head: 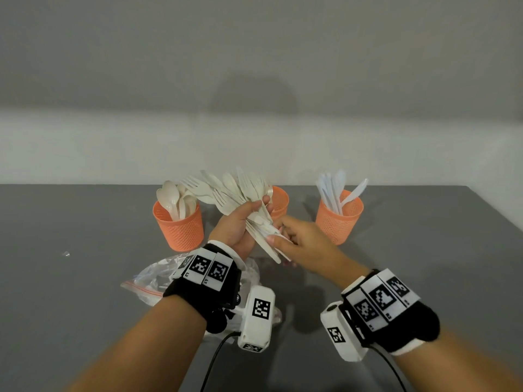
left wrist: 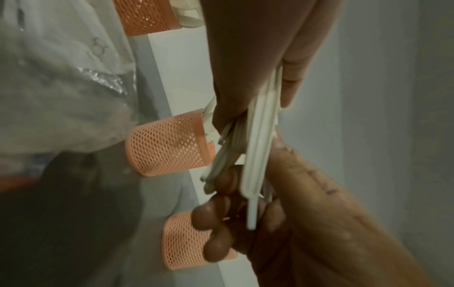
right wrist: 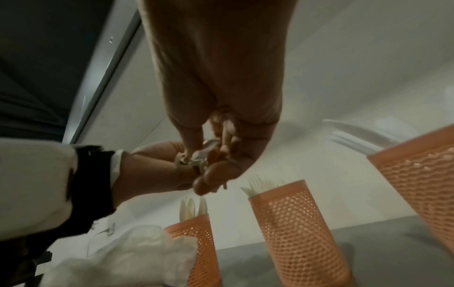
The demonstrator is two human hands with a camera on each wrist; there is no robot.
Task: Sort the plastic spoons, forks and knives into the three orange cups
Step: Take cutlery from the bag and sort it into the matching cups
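My left hand grips a fanned bundle of white plastic cutlery, mostly forks, above the table. My right hand pinches the handle ends of the bundle from the right, thumb under and fingers curled round them. Three orange mesh cups stand behind: the left cup holds spoons, the middle cup is partly hidden behind the bundle and holds forks, and the right cup holds clear-white knives.
A crumpled clear plastic bag with a red zip strip lies on the grey table under my left wrist. A white wall ledge runs behind the cups. The table's right edge slants near the right cup.
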